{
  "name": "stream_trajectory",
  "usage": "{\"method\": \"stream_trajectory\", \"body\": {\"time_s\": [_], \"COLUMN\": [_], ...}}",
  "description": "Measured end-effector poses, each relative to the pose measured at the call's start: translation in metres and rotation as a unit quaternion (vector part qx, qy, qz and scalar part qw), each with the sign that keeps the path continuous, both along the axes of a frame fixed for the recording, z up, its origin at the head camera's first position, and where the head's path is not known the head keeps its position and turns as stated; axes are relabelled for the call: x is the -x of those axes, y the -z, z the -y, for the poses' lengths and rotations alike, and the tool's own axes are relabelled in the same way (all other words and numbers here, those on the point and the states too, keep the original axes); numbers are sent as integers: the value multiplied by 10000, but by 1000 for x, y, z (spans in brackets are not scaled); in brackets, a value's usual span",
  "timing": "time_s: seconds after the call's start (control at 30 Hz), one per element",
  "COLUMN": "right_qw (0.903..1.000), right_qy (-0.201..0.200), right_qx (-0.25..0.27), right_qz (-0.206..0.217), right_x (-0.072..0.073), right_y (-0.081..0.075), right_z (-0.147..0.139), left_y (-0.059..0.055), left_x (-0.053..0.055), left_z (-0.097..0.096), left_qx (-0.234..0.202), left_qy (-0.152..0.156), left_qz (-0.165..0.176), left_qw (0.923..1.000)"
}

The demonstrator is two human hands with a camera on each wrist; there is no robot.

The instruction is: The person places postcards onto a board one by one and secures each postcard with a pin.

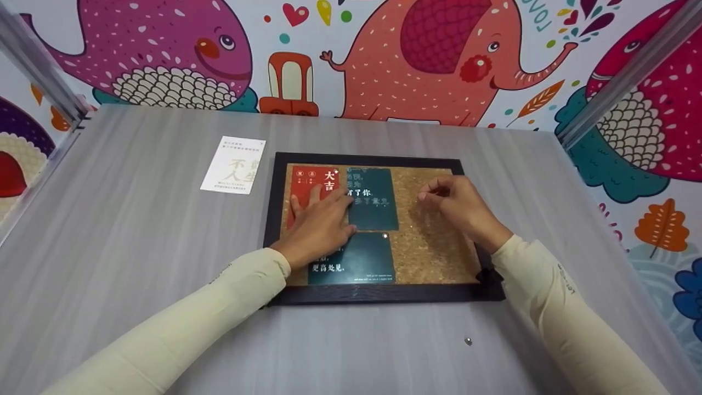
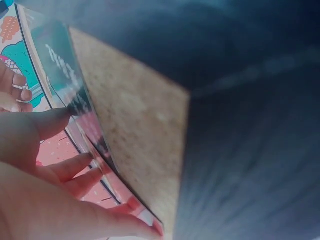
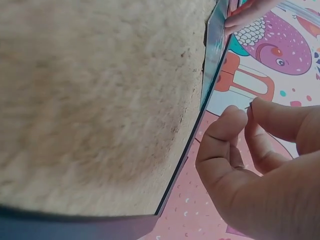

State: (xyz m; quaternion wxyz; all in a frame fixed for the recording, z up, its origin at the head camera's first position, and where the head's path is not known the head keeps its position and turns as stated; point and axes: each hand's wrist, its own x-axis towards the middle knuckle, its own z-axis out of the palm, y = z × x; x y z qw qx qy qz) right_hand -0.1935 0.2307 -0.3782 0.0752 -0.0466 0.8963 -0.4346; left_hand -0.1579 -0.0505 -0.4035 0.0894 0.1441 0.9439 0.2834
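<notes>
In the head view, a corkboard (image 1: 433, 247) with a dark frame lies on the table. A red card (image 1: 299, 189), an upper dark teal card (image 1: 378, 216) and a lower teal card (image 1: 364, 263) lie on its left and middle part. My left hand (image 1: 321, 225) rests with spread fingers on the red card, its fingertips and thumb reaching the teal cards' edges. Over the bare cork on the right, my right hand (image 1: 460, 206) pinches a tiny pushpin (image 3: 250, 105), mostly hidden by the fingertips. Small shiny pins show at the red card's top right corner and the lower teal card's top right corner.
A white printed card (image 1: 233, 164) lies on the table left of the board. One small shiny pin (image 1: 468, 341) lies in front of the frame's right side. A patterned wall panel (image 1: 296, 33) stands behind the table, with metal posts at both sides.
</notes>
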Motion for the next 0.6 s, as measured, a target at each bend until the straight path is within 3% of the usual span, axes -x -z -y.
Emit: {"method": "stream_trajectory", "body": {"time_s": [0.6], "right_qw": [9988], "right_qy": [172], "right_qx": [397], "right_qz": [228], "right_x": [24], "right_y": [11], "right_z": [18], "left_y": [1], "left_x": [0], "left_z": [0], "left_qx": [-29], "left_qy": [11], "left_qz": [-41], "left_qw": [10000]}}
